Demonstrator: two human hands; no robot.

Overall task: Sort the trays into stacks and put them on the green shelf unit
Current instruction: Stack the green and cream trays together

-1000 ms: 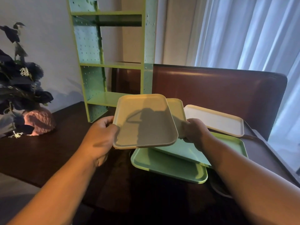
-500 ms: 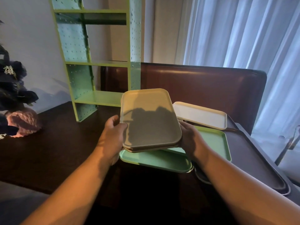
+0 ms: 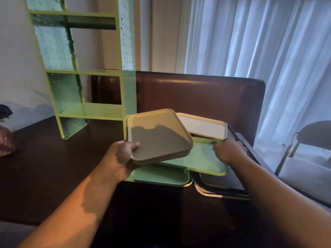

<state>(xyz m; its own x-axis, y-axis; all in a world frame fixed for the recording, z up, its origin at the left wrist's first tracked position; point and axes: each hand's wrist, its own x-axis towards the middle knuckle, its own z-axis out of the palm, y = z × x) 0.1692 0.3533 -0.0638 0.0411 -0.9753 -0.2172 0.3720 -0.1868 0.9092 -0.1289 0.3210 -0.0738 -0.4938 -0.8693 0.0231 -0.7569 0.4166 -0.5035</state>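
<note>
My left hand (image 3: pixel 121 156) grips the near left corner of a stack of two beige trays (image 3: pixel 161 140) and holds it tilted above the table. My right hand (image 3: pixel 229 151) is off that stack, at the near right corner of a white tray (image 3: pixel 202 126). Its blurred fingers lie over the far edge of a green tray (image 3: pixel 204 160). A second green tray (image 3: pixel 161 176) lies lower, partly under the beige stack. Dark trays (image 3: pixel 220 185) sit beneath them on the right. The green shelf unit (image 3: pixel 93 110) stands at the back left with bare shelves.
The dark wooden table (image 3: pixel 44 167) stretches to the left. A pink vase (image 3: pixel 5 140) stands at the far left edge. A brown padded seat back (image 3: pixel 197 93) runs behind the trays, and a metal chair (image 3: pixel 313 133) stands by the curtain on the right.
My right hand has let go of the beige stack and moved right to the white tray's corner. My left hand alone now holds the stack. The view has shifted right.
</note>
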